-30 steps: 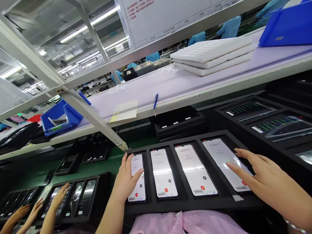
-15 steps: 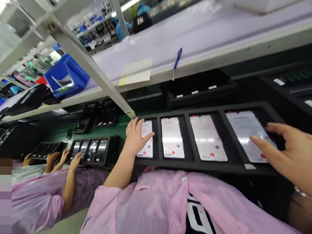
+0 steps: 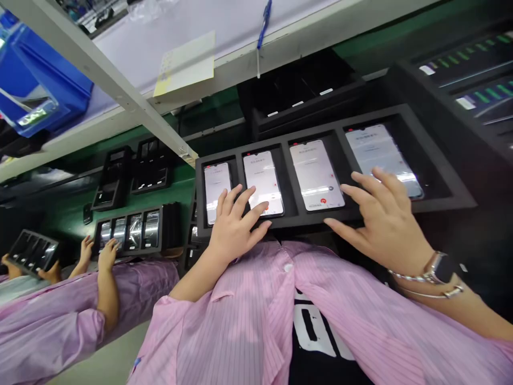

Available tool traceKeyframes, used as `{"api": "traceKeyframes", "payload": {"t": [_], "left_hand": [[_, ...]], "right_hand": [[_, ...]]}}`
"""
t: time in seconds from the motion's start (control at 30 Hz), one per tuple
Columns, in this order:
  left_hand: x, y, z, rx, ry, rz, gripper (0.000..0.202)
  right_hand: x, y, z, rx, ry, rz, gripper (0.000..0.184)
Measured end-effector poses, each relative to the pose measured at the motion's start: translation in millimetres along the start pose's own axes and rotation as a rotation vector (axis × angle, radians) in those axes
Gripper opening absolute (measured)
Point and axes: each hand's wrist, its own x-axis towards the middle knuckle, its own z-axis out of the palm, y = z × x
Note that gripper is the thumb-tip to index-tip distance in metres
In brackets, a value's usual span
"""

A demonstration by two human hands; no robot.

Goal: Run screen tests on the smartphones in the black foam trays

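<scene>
A black foam tray [image 3: 457, 199] lies in front of me with several lit phones side by side in its slots. My left hand [image 3: 234, 230] rests open at the tray's near edge, its fingers spread over the bottom of the leftmost phone [image 3: 217, 187] and the second phone [image 3: 264, 181]. My right hand [image 3: 380, 216] is also open, fingers spread across the near edge between the third phone [image 3: 315, 172] and the rightmost phone [image 3: 380, 152]. Neither hand holds anything. A watch and bracelets [image 3: 438, 272] sit on my right wrist.
A white shelf [image 3: 132, 59] above carries a yellow paper [image 3: 186, 61], a blue pen [image 3: 263, 24] and a blue bin [image 3: 36, 91]. Black trays [image 3: 304, 96] stack behind and to the right. At left a co-worker's hands [image 3: 100, 251] touch another phone tray [image 3: 132, 230].
The view has tipped down and the tray now sits higher. My left hand slid right toward the second phone. My right hand moved left from the rightmost phone to the tray's near edge.
</scene>
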Motion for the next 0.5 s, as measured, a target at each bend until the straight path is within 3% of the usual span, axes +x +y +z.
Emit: {"api": "traceKeyframes", "payload": {"t": [0.13,0.23,0.37,0.5], "left_hand": [[5,-4,2.1,0.008,-0.036,0.010,0.025],[-1,-10,-6.5,-0.074,0.032,-0.027,0.029],[-30,-31,-20.3,-0.110,0.195,-0.120,0.043],[-63,-45,-19.8,-0.039,0.161,-0.275,0.045]], "right_hand": [[-1,-8,4,-0.068,-0.052,-0.035,0.055],[-2,-6,1,-0.134,-0.120,-0.059,0.047],[-12,15,-12,-0.135,-0.068,0.075,0.056],[-33,41,-27,-0.219,0.000,0.239,0.060]]}}
